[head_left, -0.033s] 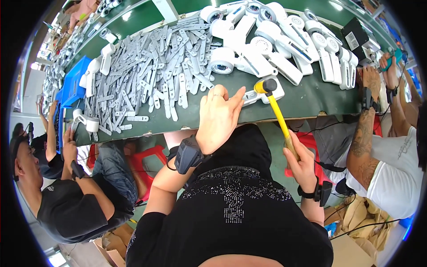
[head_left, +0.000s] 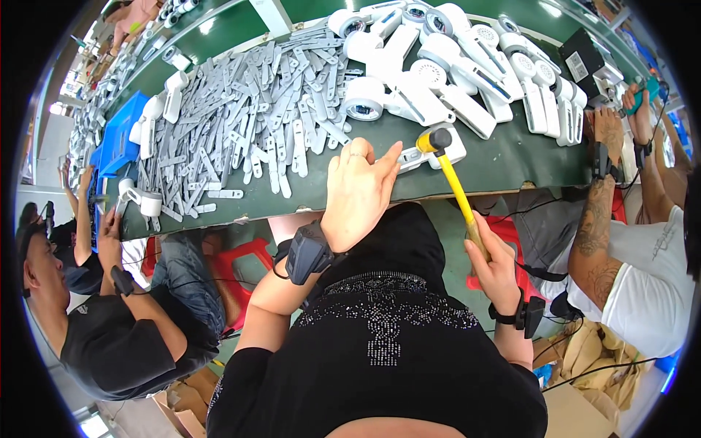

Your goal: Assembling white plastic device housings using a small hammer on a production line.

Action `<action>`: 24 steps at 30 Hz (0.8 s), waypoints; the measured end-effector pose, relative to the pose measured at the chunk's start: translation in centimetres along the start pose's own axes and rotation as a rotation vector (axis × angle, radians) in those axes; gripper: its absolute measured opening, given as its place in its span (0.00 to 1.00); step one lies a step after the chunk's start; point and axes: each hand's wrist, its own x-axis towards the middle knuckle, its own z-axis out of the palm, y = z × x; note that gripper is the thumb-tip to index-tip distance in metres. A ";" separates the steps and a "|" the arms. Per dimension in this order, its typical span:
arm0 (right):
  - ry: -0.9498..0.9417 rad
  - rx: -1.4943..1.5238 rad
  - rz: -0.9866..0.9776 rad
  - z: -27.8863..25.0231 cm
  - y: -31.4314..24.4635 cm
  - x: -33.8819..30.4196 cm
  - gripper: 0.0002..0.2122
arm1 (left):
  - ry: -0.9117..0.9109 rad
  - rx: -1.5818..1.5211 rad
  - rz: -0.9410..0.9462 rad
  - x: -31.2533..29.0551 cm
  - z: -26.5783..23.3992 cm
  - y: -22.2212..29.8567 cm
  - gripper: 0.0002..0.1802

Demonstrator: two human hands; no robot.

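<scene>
My right hand (head_left: 495,257) is wrapped round the lower handle of a yellow mallet (head_left: 458,186). The mallet's head, yellow with a dark end, sits over a white shower head (head_left: 454,151) at the table's near edge; whether they touch I cannot tell. A grey strip shows along this piece's handle. My left hand (head_left: 359,188) is closed at the left end of that handle, fingers bent, hiding part of it. Just beyond my left hand lies a heap of flat grey plastic strips (head_left: 241,109).
Several white shower heads (head_left: 438,55) are piled at the far side of the green table (head_left: 540,171). A blue bin (head_left: 124,135) and a dark box (head_left: 584,62) stand at either side. A person in black (head_left: 124,336) sits left, one in white (head_left: 635,277) right.
My hands and the mallet have hardly moved. At the left, the seated person's hand has shifted slightly, and a tool head now shows above it.
</scene>
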 end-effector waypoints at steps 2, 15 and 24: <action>-0.077 -0.096 0.119 -0.4 -0.4 0.1 0.22 | 0.025 0.048 0.024 0.1 -0.3 0.2 0.17; -0.027 -0.184 -0.060 -1.6 -2.5 1.0 0.22 | -0.004 -0.625 -0.187 0.2 1.9 -2.3 0.06; 0.025 -0.212 -0.138 -1.5 -3.1 1.5 0.21 | 0.003 -0.544 -0.176 0.1 1.9 -2.2 0.06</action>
